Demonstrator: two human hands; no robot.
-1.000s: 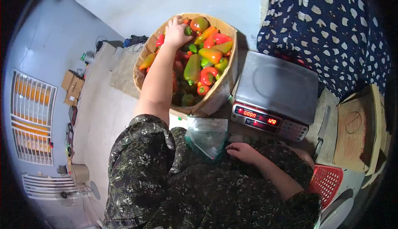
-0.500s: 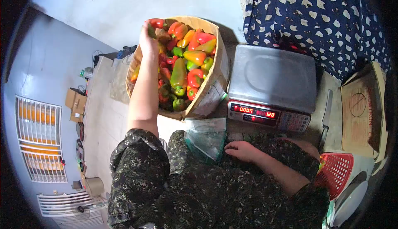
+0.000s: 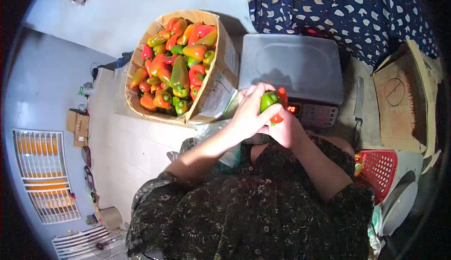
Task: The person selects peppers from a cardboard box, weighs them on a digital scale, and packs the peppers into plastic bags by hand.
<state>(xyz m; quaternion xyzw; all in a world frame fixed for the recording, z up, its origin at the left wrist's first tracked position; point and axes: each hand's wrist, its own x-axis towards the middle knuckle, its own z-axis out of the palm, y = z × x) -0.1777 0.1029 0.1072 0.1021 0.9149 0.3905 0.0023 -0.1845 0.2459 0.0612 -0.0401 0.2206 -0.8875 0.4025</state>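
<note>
My left hand [image 3: 251, 112] is closed around a green pepper [image 3: 269, 101], just in front of the scale's [image 3: 291, 67] near edge. Beside it, my right hand [image 3: 285, 130] is closed on a red pepper [image 3: 276, 118], and the two hands touch. Part of the scale's red display is hidden behind them. To their left a box [image 3: 218, 90] holds many red, orange and green peppers [image 3: 179, 74]. A clear plastic bag [image 3: 209, 129] lies on my lap, partly under my left forearm.
A red perforated basket [image 3: 378, 170] and a white basin [image 3: 399, 208] are at the lower right. A knife [image 3: 359, 100] lies right of the scale, beside an open cardboard box [image 3: 399, 105]. Dark blue patterned cloth [image 3: 329, 6] hangs behind the scale.
My left hand has left the box of peppers and come to the right with a green pepper. My right hand has risen from my lap to meet it. The view has shifted right.
</note>
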